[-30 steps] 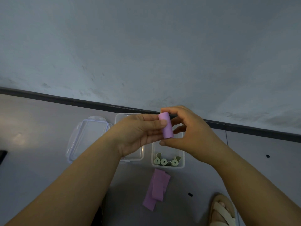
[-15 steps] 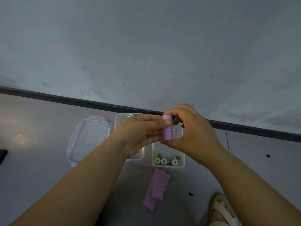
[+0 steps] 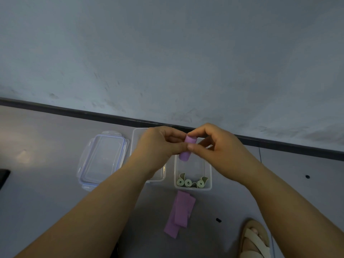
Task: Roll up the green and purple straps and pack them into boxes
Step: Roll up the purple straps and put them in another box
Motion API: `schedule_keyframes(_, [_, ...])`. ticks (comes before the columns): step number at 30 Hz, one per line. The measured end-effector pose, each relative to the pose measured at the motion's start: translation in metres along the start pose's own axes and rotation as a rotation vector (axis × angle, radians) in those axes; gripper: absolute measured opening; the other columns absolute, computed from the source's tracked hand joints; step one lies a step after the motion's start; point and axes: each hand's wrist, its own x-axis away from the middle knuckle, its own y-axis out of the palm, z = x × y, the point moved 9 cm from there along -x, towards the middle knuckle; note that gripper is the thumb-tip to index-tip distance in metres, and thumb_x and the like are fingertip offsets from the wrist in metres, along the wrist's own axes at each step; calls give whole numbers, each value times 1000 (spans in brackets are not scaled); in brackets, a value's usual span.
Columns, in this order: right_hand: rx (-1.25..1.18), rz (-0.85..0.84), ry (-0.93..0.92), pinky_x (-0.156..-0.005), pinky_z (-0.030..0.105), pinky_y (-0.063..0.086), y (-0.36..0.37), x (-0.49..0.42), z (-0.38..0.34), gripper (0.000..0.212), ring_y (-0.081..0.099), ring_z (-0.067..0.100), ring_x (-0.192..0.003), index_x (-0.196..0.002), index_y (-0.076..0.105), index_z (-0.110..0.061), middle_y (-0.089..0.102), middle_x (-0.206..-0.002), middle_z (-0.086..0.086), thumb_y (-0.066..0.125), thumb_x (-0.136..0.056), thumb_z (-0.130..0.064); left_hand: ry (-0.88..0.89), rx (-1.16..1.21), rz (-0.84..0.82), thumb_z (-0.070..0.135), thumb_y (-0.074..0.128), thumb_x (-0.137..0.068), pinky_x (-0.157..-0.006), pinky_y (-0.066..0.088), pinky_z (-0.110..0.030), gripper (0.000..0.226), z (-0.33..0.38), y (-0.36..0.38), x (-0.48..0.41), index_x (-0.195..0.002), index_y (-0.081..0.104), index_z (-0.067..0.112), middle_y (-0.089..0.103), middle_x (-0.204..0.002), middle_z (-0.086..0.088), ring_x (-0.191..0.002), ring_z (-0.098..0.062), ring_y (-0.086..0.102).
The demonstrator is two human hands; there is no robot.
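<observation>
Both hands hold a rolled purple strap (image 3: 187, 148) in the air above two clear boxes. My left hand (image 3: 158, 148) pinches its left side and my right hand (image 3: 217, 151) pinches it between thumb and forefinger. The right clear box (image 3: 208, 175) holds three rolled green straps (image 3: 191, 182) at its near end. The left clear box (image 3: 160, 176) lies mostly hidden under my left hand. Flat purple straps (image 3: 179, 213) lie on the floor in front of the right box.
A clear lid with purple clips (image 3: 103, 159) lies left of the boxes. A wall with a dark skirting (image 3: 74, 111) runs behind them. A sandalled foot (image 3: 255, 239) is at the lower right. A dark object (image 3: 3, 177) sits at the left edge.
The purple roll has tilted, its lower end swinging left, and my fingers have shifted round it. My left fingers have curled more. The roll has come slightly lower, toward the right box.
</observation>
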Motion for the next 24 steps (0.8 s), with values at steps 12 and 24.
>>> schedule_keyframes(12, [-192,9,122,-74,22,57,-4,1,13,14,68,6,-74,-100,65,-25,69,-85,-5,64,-86,-23,-19,-59,-72,19,75,-75,-58,47,-4,25,-5,9,0,-99,70,16,72,-78,7,-67,5,66])
schedule_keyframes(24, [-314,56,149,-60,14,54,-7,2,11,9,68,10,-67,-87,64,-21,69,-83,3,63,-85,-12,-55,22,-201,12,74,-75,-61,50,-9,19,-4,10,1,-94,72,14,73,-79,1,-68,-2,68])
